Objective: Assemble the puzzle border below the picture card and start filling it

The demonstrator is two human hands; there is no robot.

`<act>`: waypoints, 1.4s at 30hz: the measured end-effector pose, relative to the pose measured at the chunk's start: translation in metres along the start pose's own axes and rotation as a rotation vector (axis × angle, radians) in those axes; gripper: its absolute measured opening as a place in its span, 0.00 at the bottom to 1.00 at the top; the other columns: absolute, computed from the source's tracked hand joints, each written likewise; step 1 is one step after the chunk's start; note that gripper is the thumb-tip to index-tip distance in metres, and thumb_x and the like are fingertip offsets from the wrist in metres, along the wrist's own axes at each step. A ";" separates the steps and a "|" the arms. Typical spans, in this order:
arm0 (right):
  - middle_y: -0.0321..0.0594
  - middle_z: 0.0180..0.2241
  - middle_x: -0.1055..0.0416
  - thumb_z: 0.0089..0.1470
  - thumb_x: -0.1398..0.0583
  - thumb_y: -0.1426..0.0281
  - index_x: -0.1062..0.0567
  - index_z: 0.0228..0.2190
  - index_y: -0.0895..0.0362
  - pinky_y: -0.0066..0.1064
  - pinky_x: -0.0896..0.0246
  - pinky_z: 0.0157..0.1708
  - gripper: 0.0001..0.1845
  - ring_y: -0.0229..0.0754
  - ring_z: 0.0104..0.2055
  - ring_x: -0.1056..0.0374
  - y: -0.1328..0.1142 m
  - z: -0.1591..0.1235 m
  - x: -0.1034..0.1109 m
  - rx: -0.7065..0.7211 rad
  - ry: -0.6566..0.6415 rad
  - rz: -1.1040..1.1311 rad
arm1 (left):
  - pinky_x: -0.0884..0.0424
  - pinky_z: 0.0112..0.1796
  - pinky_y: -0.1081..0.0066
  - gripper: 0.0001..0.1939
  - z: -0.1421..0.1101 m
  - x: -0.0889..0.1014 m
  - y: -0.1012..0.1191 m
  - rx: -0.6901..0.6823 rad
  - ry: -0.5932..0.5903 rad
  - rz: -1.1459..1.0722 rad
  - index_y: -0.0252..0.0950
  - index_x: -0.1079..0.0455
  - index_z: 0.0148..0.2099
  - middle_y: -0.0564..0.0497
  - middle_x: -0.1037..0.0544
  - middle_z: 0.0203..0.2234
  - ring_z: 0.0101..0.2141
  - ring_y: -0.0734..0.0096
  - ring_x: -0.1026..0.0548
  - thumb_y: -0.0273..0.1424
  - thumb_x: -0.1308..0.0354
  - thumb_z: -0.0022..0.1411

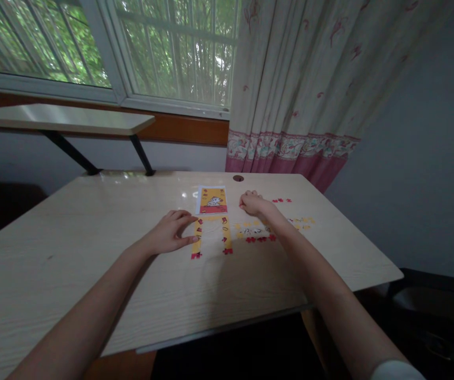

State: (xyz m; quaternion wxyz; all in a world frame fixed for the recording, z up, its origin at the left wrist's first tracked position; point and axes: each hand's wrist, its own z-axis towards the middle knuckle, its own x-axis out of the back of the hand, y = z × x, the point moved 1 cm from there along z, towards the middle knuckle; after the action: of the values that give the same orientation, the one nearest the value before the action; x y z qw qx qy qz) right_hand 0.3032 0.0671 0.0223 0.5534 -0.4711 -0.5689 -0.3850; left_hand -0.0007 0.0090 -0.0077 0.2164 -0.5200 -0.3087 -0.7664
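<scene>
A partly joined jigsaw puzzle (228,241) lies on the table, with yellow strips along its left, top and right sides and red pieces at the two lower ends. My left hand (171,232) rests at its left strip, thumb and fingers spread apart. Just beyond the puzzle lies a picture card (213,201) showing a white animal on yellow and red. To the right of the card, my right hand (252,203) is closed with curled fingers; whatever it may hold is hidden. Loose puzzle pieces (261,239) lie below it, partly behind my right forearm.
More loose yellow pieces (306,220) and several red pieces (282,200) lie on the right of the wooden table (104,232). At the back left stands a raised shelf (92,120) on black supports. A cable hole (238,178) sits near the back edge, by the curtain (290,105).
</scene>
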 end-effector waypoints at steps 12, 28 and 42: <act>0.43 0.37 0.26 0.56 0.45 0.74 0.27 0.39 0.58 0.30 0.43 0.38 0.09 0.39 0.37 0.34 0.007 -0.016 0.008 0.087 0.048 0.204 | 0.36 0.49 0.54 0.32 0.001 -0.002 0.000 0.001 0.017 0.005 0.36 0.32 0.55 0.39 0.30 0.47 0.47 0.52 0.32 0.54 0.48 0.59; 0.36 0.29 0.25 0.52 0.39 0.74 0.26 0.29 0.58 0.25 0.40 0.33 0.01 0.33 0.30 0.33 -0.129 -0.108 -0.033 0.534 -0.147 0.699 | 0.36 0.48 0.55 0.30 0.001 -0.002 0.000 -0.012 0.028 -0.006 0.35 0.32 0.54 0.39 0.30 0.47 0.46 0.53 0.32 0.52 0.47 0.59; 0.36 0.30 0.24 0.52 0.40 0.73 0.24 0.30 0.56 0.30 0.43 0.43 0.03 0.37 0.35 0.33 -0.133 -0.110 -0.042 0.634 0.082 0.458 | 0.36 0.49 0.56 0.31 0.001 -0.001 0.000 -0.014 0.009 0.019 0.35 0.32 0.55 0.40 0.30 0.47 0.47 0.53 0.32 0.52 0.47 0.59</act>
State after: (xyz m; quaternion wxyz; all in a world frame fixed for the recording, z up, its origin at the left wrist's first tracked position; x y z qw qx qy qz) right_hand 0.2025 -0.0779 0.0014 0.7652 -0.3758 -0.5173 -0.0752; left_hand 0.0001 0.0091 -0.0081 0.2214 -0.5209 -0.2973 -0.7689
